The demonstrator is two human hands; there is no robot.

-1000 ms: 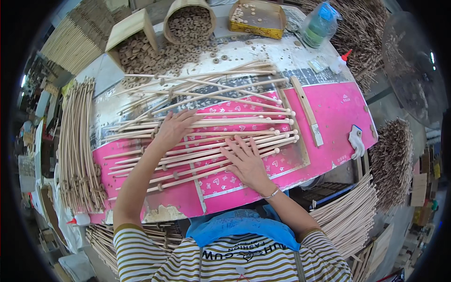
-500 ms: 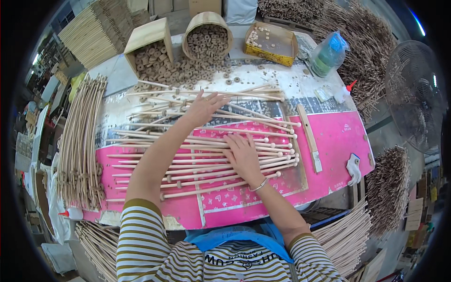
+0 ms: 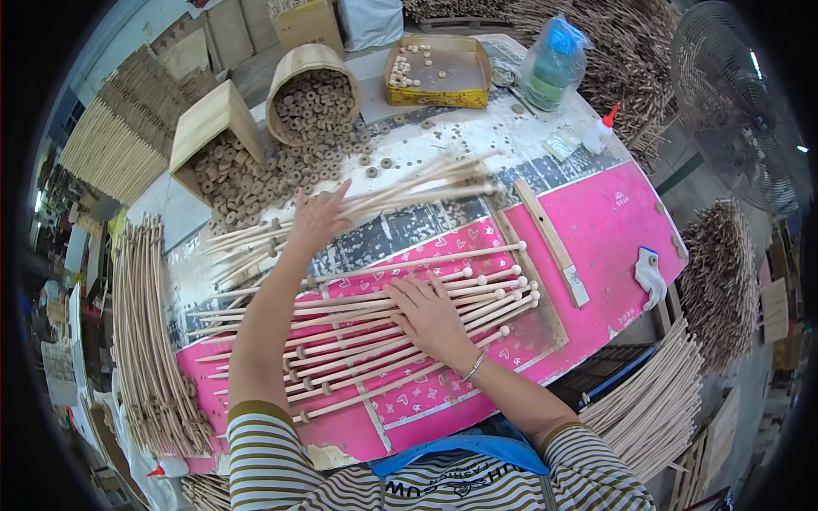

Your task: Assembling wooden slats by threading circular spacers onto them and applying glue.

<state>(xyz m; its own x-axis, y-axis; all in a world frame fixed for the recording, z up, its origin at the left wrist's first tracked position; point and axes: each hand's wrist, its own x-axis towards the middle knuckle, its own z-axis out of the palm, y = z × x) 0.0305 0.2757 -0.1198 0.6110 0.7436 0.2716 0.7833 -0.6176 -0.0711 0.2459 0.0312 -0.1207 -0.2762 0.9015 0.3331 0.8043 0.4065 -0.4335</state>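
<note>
Thin wooden sticks with small round ball ends lie crosswise on the table; several carry brown ring beads. My right hand rests flat on the near group, fingers spread over the shafts close to the ball ends. Further off, my left hand is open, index finger stretched out, against a second group of sticks whose right ends are blurred. One single stick lies between the two groups. Neither hand is closed round a stick.
Brown ring beads spill from a wooden box and a round wooden tub. Behind are a yellow tray with small balls and a bagged green bottle. A wooden bar, glue bottle and bundled sticks lie around.
The far sticks have shifted away from the near group and closed together, with my left hand at them. My right hand stays on the near sticks. The whole view has turned somewhat.
</note>
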